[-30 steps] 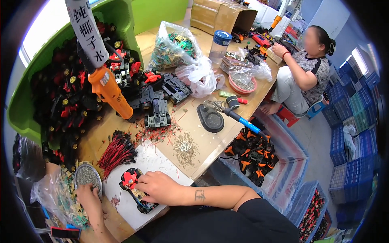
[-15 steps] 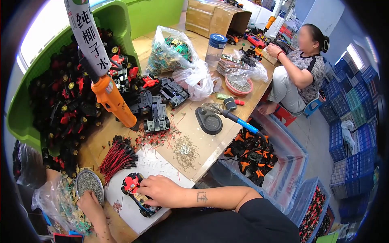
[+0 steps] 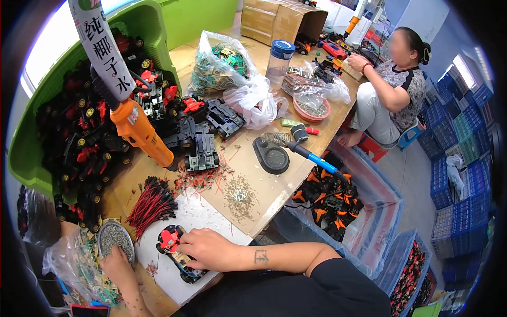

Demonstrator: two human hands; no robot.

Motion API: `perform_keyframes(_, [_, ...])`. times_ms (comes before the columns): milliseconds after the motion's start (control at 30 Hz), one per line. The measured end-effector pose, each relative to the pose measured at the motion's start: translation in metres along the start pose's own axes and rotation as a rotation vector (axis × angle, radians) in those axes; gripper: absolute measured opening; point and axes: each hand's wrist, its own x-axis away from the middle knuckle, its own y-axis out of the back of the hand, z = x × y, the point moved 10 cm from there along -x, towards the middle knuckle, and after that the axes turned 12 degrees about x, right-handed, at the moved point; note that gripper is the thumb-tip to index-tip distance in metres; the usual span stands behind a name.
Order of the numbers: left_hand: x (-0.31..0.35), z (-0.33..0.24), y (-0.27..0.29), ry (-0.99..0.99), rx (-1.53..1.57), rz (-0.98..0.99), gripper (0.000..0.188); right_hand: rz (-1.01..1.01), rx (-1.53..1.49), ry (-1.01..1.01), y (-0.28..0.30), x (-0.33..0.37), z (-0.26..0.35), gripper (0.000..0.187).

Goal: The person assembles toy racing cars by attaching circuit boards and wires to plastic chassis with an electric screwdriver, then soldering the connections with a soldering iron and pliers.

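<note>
My left hand [image 3: 117,268] reaches to the near side of a round bowl [image 3: 131,254] filled with small grey screws [image 3: 112,236]. Its fingers are drawn together at the screws; anything between the fingertips is too small to make out. My right hand [image 3: 211,249] is closed over a toy car chassis [image 3: 170,239], pressing it on a white sheet [image 3: 158,277]. The chassis has red and black parts, black wheels and a bit of blue wire. An orange electric screwdriver [image 3: 141,134] hangs tilted above the table, beyond both hands.
Red-and-black wire bundles [image 3: 153,208] lie beyond the sheet. A green bin [image 3: 24,153] of car parts stands left. A soldering iron [image 3: 317,158] and its stand [image 3: 271,156] sit near the table's right edge. A co-worker [image 3: 393,90] sits at the far right.
The hanging screwdriver has swung a little to the left. My left hand stays at the screw bowl and my right hand keeps its hold on the toy car chassis.
</note>
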Motion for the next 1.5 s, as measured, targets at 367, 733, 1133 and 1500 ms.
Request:
perform_keyframes(367, [0.013, -0.060, 0.039, 0.033, 0.642, -0.067, 0.003, 0.034, 0.005, -0.004, -0.003, -0.001, -0.001, 0.045])
perform_keyframes(733, [0.049, -0.134, 0.032, -0.086, 0.798, -0.007, 0.016, 0.019, -0.019, -0.001, 0.003, -0.002, 0.001, 0.042])
perform_keyframes(1133, [0.056, -0.142, 0.034, -0.130, 0.767, -0.062, 0.019, 0.106, -0.030, 0.027, 0.008, -0.010, -0.001, 0.041])
perform_keyframes(1500, [0.055, -0.146, 0.035, -0.087, 0.769, -0.102, 0.016, -0.761, -0.320, -0.141, 0.162, -0.118, -0.070, 0.070])
